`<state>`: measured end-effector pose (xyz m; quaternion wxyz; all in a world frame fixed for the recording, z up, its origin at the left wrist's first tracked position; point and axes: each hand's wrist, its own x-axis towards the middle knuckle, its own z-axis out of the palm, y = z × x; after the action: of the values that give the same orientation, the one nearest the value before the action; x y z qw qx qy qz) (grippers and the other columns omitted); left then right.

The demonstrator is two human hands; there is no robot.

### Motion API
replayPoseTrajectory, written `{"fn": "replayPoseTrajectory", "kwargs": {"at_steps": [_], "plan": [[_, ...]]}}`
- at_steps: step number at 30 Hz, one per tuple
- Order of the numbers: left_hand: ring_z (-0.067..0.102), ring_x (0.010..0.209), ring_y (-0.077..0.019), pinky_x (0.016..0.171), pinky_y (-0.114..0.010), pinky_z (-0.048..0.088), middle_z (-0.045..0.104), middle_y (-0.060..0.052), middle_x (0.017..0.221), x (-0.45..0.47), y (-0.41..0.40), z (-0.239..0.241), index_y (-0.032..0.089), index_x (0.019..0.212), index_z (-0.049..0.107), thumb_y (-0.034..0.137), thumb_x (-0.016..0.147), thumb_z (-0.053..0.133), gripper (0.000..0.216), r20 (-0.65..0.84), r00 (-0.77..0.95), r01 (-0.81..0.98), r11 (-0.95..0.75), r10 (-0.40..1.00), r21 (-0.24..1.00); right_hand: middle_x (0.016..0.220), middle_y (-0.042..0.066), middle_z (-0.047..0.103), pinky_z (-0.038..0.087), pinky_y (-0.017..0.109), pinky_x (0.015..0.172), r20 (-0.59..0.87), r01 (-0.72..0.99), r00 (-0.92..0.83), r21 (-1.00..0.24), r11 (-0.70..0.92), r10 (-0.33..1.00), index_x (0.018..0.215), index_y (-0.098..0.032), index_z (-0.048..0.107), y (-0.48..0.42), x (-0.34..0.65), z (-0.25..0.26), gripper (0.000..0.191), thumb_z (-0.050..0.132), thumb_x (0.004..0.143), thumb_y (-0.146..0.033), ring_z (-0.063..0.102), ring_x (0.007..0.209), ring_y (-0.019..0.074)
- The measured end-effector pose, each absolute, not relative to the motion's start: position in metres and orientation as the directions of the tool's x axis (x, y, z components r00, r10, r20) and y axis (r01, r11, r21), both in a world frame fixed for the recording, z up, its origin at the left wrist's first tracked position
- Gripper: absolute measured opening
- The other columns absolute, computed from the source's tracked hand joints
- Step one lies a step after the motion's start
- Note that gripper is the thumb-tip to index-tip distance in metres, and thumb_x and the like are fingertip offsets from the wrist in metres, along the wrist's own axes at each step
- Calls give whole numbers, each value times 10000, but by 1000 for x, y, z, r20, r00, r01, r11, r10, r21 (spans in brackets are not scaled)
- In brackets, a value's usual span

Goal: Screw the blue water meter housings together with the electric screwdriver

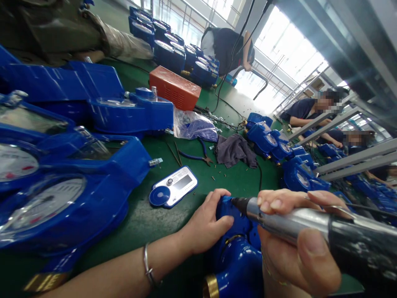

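Observation:
A blue water meter [235,252] with a brass fitting lies on the green table [149,219] right in front of me. My left hand [206,221], a thin bracelet on its wrist, wraps over the meter's top left and holds it down. My right hand [297,244] is closed round a silver electric screwdriver [288,221], whose dark tip touches the top of the meter beside my left fingers.
Big blue meters [62,182] crowd the left. A white and blue handheld device [173,188] lies ahead, with blue pliers [195,155], a grey cloth [234,151], a plastic bag [194,124], an orange box [175,87] and small screws. More meters [279,145] sit right. Other people work behind.

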<state>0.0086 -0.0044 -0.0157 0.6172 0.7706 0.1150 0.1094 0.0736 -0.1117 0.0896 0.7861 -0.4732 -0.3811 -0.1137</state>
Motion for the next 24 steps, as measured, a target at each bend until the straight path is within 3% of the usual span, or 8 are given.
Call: {"fn": "replayPoseTrajectory", "kwargs": {"at_steps": [10,16,21,24], "plan": [[492,1036,-258,945,-449,379,497,-60,1112,8,-3,-16,220,1210,399,323,754,533,487,31,952,36,-212,306,977,740,-14,610,501,397,605,757,546,608,-617,567,238,1084,-166,466,-115,81,86,362,591,768,-290,577,631,180],[486,1045,-256,949,-447,376,490,-55,1117,8,-3,-17,227,1207,407,327,757,542,480,33,954,34,-214,299,976,696,-22,555,469,378,584,691,508,711,-632,585,129,1050,-173,465,-111,79,86,339,553,737,-272,528,585,169],[490,1046,-259,952,-450,375,497,-63,1126,9,-4,-17,222,1216,393,329,759,542,493,28,951,42,-219,308,975,744,-10,606,498,415,601,748,556,623,-630,542,230,1078,-171,469,-113,77,88,359,589,760,-288,584,632,190],[486,1053,-259,956,-450,371,496,-59,1124,8,-4,-17,224,1203,405,317,748,545,485,27,949,46,-223,313,974,726,-24,601,476,399,606,715,535,667,-655,533,210,1053,-176,475,-112,73,90,358,614,748,-301,565,618,176]]}}
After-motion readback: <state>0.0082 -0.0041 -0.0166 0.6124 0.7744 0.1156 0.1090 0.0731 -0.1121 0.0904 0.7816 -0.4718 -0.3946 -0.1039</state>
